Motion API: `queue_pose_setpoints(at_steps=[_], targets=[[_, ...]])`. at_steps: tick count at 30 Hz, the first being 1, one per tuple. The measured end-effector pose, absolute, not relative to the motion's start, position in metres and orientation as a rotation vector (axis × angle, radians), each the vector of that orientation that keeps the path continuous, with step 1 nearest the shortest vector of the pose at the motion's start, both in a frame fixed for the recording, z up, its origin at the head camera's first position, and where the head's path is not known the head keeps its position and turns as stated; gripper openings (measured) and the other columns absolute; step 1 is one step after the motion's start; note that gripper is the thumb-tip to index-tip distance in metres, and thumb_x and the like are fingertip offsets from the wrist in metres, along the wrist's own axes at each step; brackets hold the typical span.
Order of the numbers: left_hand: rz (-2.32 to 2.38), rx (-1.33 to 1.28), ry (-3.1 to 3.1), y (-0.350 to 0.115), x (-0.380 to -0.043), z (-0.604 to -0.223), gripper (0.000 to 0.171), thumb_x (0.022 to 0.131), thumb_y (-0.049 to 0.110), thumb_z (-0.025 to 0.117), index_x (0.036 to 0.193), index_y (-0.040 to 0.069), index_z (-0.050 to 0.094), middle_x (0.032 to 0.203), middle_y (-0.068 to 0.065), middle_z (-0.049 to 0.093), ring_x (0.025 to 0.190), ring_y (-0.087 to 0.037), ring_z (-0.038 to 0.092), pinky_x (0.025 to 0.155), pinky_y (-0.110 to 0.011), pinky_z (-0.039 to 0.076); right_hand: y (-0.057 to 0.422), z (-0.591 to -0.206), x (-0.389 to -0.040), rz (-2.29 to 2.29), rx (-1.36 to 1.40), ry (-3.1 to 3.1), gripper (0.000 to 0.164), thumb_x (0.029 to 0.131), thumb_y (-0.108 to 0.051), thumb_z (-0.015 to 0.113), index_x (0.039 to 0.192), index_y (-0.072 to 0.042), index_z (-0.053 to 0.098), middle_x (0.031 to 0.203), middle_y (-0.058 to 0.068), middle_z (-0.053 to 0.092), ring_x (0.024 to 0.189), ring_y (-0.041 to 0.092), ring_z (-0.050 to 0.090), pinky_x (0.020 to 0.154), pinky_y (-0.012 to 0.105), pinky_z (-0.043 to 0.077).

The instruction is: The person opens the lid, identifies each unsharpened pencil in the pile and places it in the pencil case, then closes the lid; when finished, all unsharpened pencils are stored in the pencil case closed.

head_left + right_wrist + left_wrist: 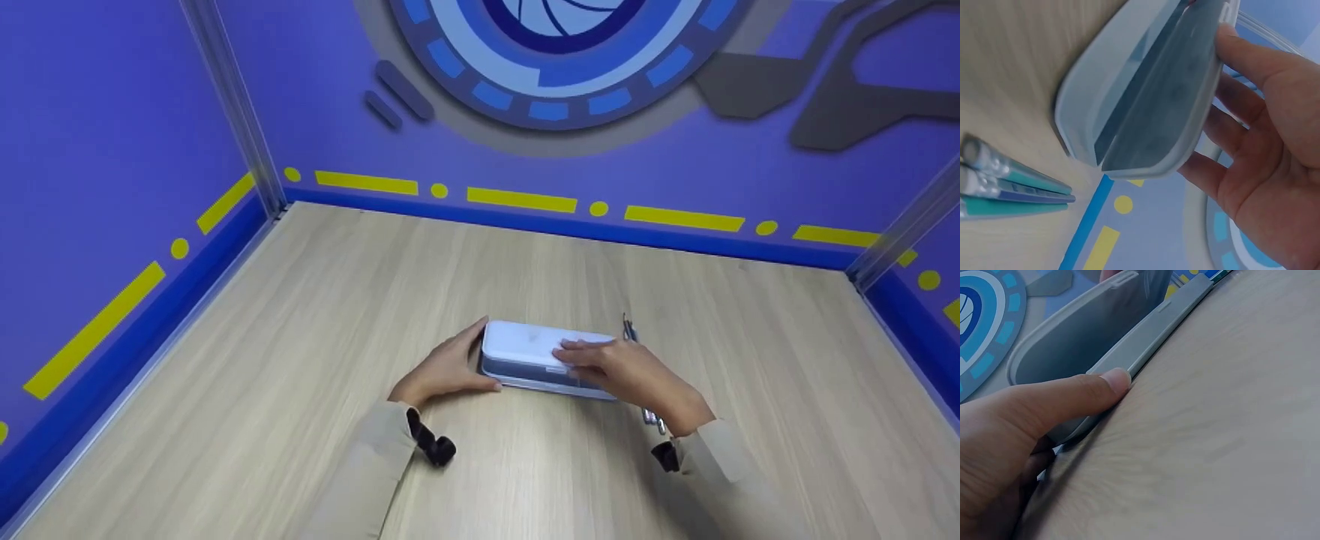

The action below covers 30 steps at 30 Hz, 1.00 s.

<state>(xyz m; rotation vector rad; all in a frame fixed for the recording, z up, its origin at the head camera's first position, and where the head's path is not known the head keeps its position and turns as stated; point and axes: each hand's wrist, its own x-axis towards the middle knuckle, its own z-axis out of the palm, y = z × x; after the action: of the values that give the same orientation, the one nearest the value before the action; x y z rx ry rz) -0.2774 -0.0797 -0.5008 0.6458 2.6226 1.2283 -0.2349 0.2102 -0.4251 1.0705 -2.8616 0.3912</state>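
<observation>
A pencil case [551, 385] with a whitish lid [521, 341] lies lengthwise on the table. Its lid is tilted part way up, hinged along the far side, and the gap faces the person. The left hand [444, 366] grips the case's left end, thumb [1114, 380] against the front wall and fingers around the back. With the right hand [634, 373], the person holds the lid near its right end. There the thumb lies at the lid's front edge [1224, 34] and the fingers spread over its outer face. Most of the case's inside is hidden.
Several pencils [1016, 188], teal and blue with metal-banded eraser ends, lie side by side just right of the case, partly under the right hand in the head view. Purple panels [525, 169] with yellow marks wall the wooden table [300, 330] at the back and sides.
</observation>
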Motion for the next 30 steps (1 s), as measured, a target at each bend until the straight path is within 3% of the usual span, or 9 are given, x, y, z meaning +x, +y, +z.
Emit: queue_pose_setpoints(at_steps=[16,30], targets=[[1.219,0.634,2.614,-0.079,-0.276,-0.498,0.114,0.068,0.041,0.086,0.155,0.012,0.018,0.158,-0.009,0.027,0.145,-0.027,0.027,0.118,-0.041,0.025,0.201,-0.44,-0.225,0.297,1.028,-2.779,0.035,0.082,-0.012,0.074,0.117,-0.019,0.071,0.122,0.005,0.067,0.111,0.021,0.065,0.088,0.04,0.055],[1.198,0.642,2.627,-0.081,-0.274,-0.499,0.112,0.069,0.042,0.084,0.155,0.011,0.019,0.158,-0.009,0.026,0.145,-0.027,0.026,0.119,-0.041,0.024,0.198,-0.446,-0.22,0.266,0.97,-2.809,0.041,0.082,-0.012,0.074,0.122,-0.021,0.067,0.126,0.003,0.064,0.117,0.023,0.061,0.092,0.04,0.053]])
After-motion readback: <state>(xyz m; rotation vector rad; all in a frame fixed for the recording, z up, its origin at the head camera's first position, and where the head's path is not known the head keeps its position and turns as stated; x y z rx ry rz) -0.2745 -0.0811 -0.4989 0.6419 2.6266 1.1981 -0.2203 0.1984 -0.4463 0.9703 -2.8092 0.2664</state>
